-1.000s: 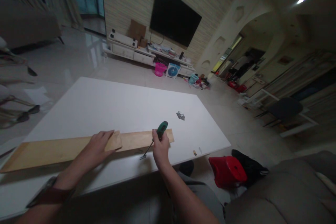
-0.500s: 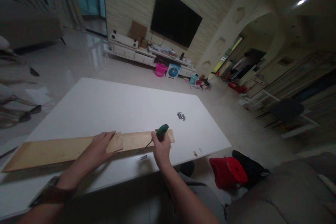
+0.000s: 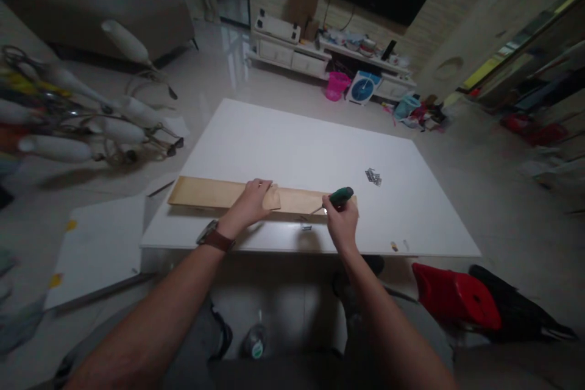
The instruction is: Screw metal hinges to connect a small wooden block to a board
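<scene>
A long pale wooden board [image 3: 205,193] lies along the near side of the white panel [image 3: 292,146]. My left hand [image 3: 251,202] is closed over the board's right end, where it meets a second wooden piece [image 3: 301,200]. My right hand [image 3: 342,223] grips a screwdriver with a green handle [image 3: 342,196]. Its thin shaft slants down to the left, with the tip near the front edge of the wood. Whether the tip touches anything is too small to tell. A few screws [image 3: 306,228] rest on the panel just below the tip.
Small metal brackets [image 3: 373,177] lie on the panel's right half. Small bits [image 3: 393,247] sit near its front right corner. A red stool [image 3: 457,295] stands to the right. A lamp-like fixture [image 3: 123,128] and a white board [image 3: 98,250] are at left.
My view has swung left and down, so the panel and hands appear farther right and higher. Both hands keep their holds. The screwdriver lies at a slightly flatter slant in view.
</scene>
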A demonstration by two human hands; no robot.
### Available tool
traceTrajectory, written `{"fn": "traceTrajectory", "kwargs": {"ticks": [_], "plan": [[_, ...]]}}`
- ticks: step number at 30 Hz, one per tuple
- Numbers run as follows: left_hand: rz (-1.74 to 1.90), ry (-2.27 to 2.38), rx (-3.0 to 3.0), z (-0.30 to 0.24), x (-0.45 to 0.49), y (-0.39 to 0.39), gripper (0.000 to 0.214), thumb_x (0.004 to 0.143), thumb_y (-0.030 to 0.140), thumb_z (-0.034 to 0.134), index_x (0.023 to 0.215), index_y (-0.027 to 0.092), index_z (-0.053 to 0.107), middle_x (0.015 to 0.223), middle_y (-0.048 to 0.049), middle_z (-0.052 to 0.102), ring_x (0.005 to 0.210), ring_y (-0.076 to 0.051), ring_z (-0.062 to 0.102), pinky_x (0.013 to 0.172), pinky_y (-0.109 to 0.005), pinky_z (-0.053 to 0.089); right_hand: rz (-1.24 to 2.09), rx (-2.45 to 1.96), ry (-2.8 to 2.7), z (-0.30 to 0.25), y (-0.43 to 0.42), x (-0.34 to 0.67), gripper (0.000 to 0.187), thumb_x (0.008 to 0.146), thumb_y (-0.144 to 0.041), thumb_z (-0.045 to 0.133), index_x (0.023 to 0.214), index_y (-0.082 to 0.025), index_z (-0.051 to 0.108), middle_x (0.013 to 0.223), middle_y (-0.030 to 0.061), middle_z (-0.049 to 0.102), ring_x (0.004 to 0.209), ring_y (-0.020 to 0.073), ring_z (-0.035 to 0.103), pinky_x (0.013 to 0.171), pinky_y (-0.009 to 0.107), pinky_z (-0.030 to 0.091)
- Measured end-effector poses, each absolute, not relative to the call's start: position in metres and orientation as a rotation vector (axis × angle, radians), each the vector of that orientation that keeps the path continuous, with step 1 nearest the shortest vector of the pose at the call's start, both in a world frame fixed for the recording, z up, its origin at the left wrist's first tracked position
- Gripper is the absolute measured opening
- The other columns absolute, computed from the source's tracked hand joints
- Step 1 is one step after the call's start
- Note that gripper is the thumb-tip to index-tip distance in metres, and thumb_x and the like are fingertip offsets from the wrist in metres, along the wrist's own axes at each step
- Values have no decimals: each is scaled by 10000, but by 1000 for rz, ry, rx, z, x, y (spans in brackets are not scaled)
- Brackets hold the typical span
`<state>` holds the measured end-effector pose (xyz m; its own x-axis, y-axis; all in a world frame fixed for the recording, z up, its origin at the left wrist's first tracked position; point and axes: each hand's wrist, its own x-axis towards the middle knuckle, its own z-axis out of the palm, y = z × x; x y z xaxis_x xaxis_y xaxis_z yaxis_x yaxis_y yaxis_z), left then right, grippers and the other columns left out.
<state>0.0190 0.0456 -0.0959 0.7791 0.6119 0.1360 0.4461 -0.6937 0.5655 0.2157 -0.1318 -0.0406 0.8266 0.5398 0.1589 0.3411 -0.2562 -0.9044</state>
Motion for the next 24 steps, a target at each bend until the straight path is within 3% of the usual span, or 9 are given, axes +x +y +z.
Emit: {"fn": "traceTrajectory", "kwargs": {"ticks": [8,24], "plan": [[461,796,2427,-95,20,45,656,783,250,775,1390,164,542,1305,-161,553,1233,-354,526,1108,-530,470,175,-1993,-937,-45,-134,213,209,774,-413,684,757,-209,640,732,20,654,693,199,586,684,340,429],[479,800,2427,-92,21,44,638,764,187,760,1372,177,565,1290,-152,556,1241,-356,512,1110,-555,468,146,-2040,-982,-56,-132,212,170,766,-381,653,720,-225,600,738,29,663,686,197,552,678,341,397]]}}
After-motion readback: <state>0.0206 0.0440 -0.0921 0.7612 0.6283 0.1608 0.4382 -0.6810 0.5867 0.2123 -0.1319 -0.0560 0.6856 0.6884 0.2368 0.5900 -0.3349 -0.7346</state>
